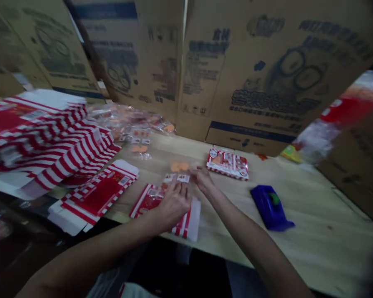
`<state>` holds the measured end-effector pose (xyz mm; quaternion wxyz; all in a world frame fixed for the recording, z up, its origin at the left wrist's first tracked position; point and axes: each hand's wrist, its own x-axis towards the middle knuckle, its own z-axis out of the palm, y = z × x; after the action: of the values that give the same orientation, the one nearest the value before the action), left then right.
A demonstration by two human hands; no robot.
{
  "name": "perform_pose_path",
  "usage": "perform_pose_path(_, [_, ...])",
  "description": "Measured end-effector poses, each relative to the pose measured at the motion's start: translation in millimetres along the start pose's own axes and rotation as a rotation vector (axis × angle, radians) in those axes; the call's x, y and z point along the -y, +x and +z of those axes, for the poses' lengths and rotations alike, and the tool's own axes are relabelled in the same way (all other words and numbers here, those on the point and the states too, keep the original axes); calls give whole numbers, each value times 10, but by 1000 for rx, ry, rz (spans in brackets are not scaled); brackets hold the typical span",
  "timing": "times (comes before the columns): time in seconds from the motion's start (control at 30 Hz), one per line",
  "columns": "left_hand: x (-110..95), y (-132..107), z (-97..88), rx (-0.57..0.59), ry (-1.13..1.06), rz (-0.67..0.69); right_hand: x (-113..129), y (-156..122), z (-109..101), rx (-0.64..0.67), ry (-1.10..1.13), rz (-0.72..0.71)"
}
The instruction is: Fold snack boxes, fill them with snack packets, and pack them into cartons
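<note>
A clear plastic packet [180,167] with orange pieces and small white labels is in front of me at the middle of the table. My left hand [176,203] is closed on its near part, the index finger over the labels and the thumb hidden. At the packet's right edge, my right hand [202,179] has its fingers pinched together; blur softens the contact. Beneath my left hand and wrist lies a flat red-and-white box [147,200], its white flap showing on the right.
Striped red-and-white cartons [65,140] are piled at left, with another flat carton [101,192] in front. Several clear packets [127,118] are heaped behind. A windowed box [227,163] and a blue tape dispenser [270,207] are at right. Large cardboard boxes [217,82] wall the back.
</note>
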<state>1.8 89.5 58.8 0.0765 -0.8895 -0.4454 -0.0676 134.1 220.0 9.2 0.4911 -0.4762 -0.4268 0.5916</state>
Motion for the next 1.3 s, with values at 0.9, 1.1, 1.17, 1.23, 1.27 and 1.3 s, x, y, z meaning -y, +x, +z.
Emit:
perform_pose_path(0.9, [95, -547, 512, 184, -273, 0, 213, -1363, -1591, 160, -754, -117])
perform_pose_path(1.1, [-70, -539, 474, 93, -257, 11, 284, -1557, -1239, 524, -1157, -271])
perform_pose_path(1.17, [-126, -531, 484, 78, -249, 41, 222, -1620, -1089, 553, -1330, -319])
perform_pose_path(1.23, [-159, -526, 506, 86, -244, 47, 109, -1634, -975, 539, -1401, -365])
perform_pose_path(1.27, [-164, -523, 517, 96, -245, 43, 42, -1620, -941, 524, -1380, -376])
perform_pose_path(1.3, [-163, -519, 525, 113, -250, 34, -24, -1594, -926, 493, -1319, -375])
